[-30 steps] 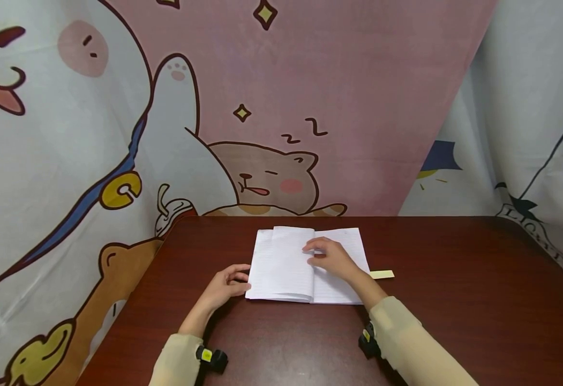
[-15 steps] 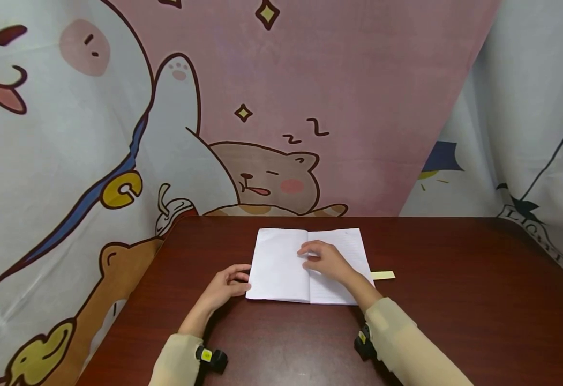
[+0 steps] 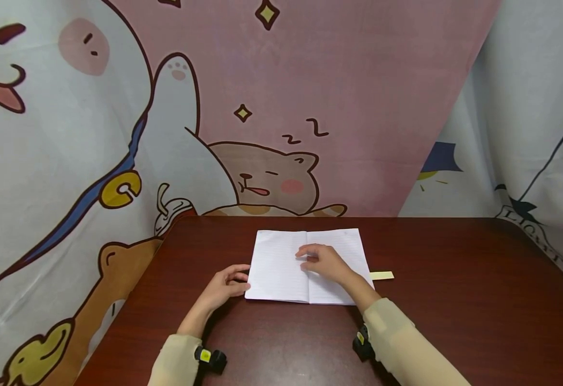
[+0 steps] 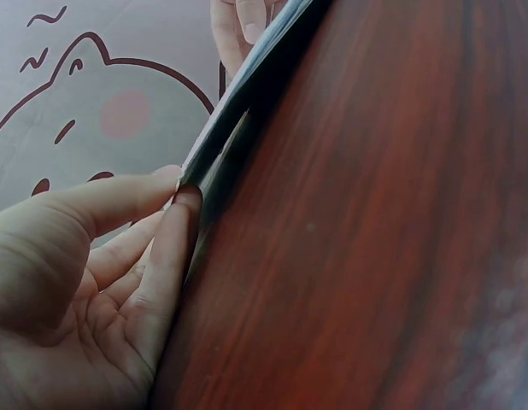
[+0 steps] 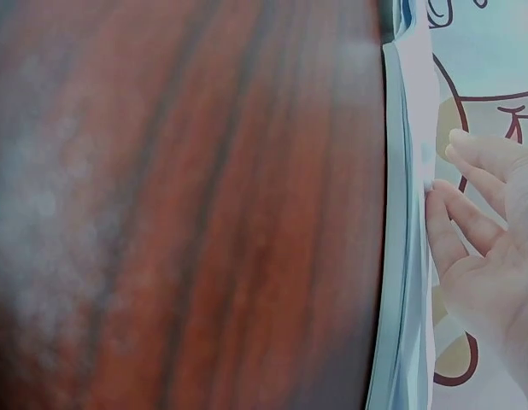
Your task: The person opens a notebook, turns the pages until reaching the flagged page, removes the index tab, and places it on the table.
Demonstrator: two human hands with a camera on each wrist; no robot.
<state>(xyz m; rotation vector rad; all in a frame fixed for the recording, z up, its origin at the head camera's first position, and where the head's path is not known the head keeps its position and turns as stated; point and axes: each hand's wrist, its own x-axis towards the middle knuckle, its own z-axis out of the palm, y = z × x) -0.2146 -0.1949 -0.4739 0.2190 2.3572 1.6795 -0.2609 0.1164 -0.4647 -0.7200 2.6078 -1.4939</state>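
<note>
The notebook (image 3: 278, 273) lies open on the table (image 3: 281, 338), with a yellow strip (image 3: 382, 275) sticking out past the notebook's right edge. At the notebook's left edge, the person's left hand (image 3: 223, 284) pinches it between thumb and fingers. Over the notebook's centre fold, the right hand (image 3: 327, 262) is free of any grasp, fingers loosely bent, a fingertip touching the page.
</note>
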